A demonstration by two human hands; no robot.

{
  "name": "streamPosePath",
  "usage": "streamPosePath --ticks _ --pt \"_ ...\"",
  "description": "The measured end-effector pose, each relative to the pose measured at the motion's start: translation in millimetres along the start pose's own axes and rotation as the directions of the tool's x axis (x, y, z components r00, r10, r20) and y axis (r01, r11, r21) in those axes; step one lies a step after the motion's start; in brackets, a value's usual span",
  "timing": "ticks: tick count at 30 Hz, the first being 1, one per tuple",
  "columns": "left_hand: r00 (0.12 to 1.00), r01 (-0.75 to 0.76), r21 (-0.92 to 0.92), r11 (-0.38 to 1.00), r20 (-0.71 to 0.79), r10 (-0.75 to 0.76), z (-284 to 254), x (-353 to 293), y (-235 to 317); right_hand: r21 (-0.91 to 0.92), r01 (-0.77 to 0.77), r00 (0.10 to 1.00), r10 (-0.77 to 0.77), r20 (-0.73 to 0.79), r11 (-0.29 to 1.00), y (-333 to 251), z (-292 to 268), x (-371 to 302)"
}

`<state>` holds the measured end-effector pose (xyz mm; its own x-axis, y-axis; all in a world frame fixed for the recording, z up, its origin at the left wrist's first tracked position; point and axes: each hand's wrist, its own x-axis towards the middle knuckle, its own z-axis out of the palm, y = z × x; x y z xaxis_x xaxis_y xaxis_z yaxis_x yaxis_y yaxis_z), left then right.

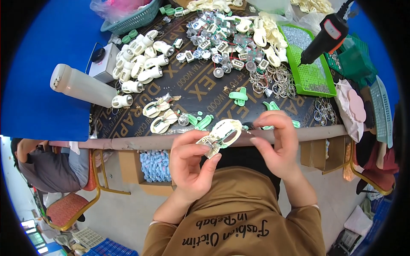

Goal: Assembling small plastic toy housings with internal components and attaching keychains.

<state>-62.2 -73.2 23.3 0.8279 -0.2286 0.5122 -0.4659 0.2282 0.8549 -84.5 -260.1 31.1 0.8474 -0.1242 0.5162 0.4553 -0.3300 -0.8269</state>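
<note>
Over the table's front edge, my left hand [190, 164] is closed on an open cream flashlight shell [232, 124] with a looped end. Thin wires and small parts show inside it. Close to the loop's right side is my right hand [279, 143], thumb and forefinger apart; a tiny part by their tips is too small to name. Two more open flashlight shells [161, 123] lie beyond my left hand, beside a clear lens piece [183, 120] and green plastic pieces [204, 122]. Crossed green strips [239, 97] lie farther out, and another green piece [271, 106] lies just beyond my right hand.
White flashlights [149, 62] are heaped at left near a white bottle [81, 85]. Circuit and lens assemblies [222, 40] fill the far middle. Metal rings [273, 81] lie by a green screw tray [314, 72], with a black electric screwdriver [326, 36] hanging above. People sit at both sides.
</note>
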Motion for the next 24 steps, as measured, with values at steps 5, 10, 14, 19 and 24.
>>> streamPosePath --ticks 5,10,14,19,24 --pt "0.999 0.016 -0.044 0.999 -0.035 -0.017 -3.0 2.3 -3.6 -0.100 -0.005 0.995 -0.005 -0.104 0.995 15.4 -27.2 21.8" --pt "0.997 0.041 -0.042 0.998 -0.057 -0.043 -2.5 14.4 -20.8 -0.209 -0.066 0.990 0.039 -0.132 0.976 23.3 -46.2 34.8" --pt "0.996 0.049 -0.090 0.995 -0.070 -0.056 -0.7 25.3 -29.5 -0.325 -0.062 0.997 0.045 -0.059 0.944 23.1 -49.9 38.9" --pt "0.994 0.057 -0.093 0.994 -0.090 -0.066 0.1 30.5 -36.2 -0.522 0.008 1.000 -0.005 0.008 0.853 25.8 -61.1 56.6" --pt "0.991 0.064 -0.119 0.991 -0.105 -0.077 1.6 31.4 -38.5 -0.736 0.129 0.991 -0.114 0.071 0.664 58.1 -80.2 97.7"
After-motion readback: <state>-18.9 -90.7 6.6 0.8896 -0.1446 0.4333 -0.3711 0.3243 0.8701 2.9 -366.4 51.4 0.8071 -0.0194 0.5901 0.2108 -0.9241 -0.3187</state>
